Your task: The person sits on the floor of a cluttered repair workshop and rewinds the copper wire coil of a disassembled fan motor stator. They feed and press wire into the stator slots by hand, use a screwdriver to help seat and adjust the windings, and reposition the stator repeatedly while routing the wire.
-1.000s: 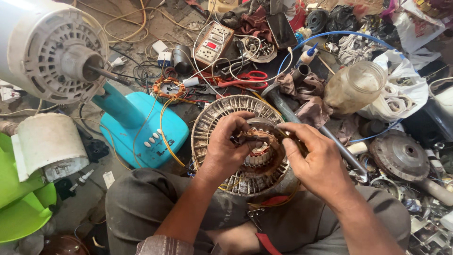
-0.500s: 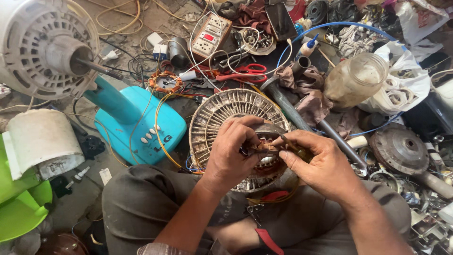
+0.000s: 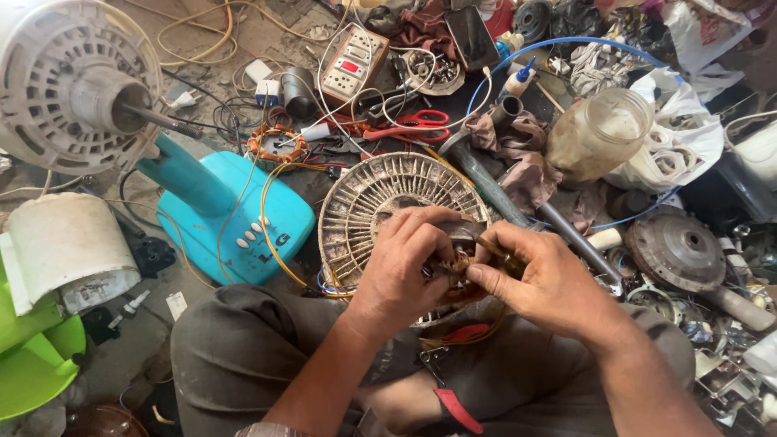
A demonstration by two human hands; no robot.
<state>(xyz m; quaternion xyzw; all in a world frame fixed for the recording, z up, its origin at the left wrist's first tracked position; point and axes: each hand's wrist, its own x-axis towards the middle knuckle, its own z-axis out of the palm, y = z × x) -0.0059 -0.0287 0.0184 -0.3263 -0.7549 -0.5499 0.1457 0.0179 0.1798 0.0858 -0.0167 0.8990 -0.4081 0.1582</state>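
Two hands, left hand [image 3: 405,263] and right hand [image 3: 541,279], grip one fan motor [image 3: 380,198].

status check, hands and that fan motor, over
Left hand and right hand both gripping copper stator. It sits in slotted motor housing. Yellow wire trails alongside.

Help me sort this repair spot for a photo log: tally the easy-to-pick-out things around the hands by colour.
Blue: 1, fan base
Red: 1, scissors
Green: 1, plastic piece
White: 2, fan motor housing, plastic bag
Total: 5
Both hands, left and right, work on the round motor grille.
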